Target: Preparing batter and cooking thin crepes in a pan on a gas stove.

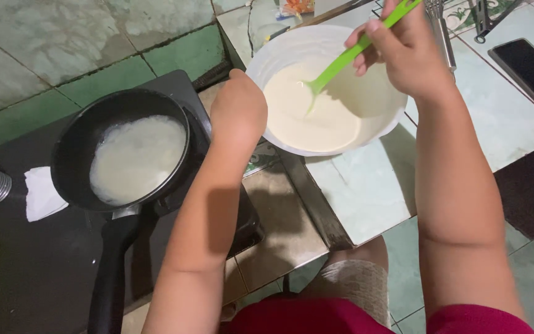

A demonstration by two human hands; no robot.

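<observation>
Holding a green spoon [348, 54] dipped in batter, the right hand [403, 52] is closed on its handle over the white bowl [279, 46]. The left hand [237, 111] grips the bowl's near rim. A black pan [72, 148] (batter already spread) lies left, nearer that hand.

One head-worn camera looked steeply down from close above the bowl [267, 55]; it faced the floor, stove left of the bowl, knees below.

Right hand [403, 52] dips green spatula [347, 55] into batter bowl [279, 46].
</observation>
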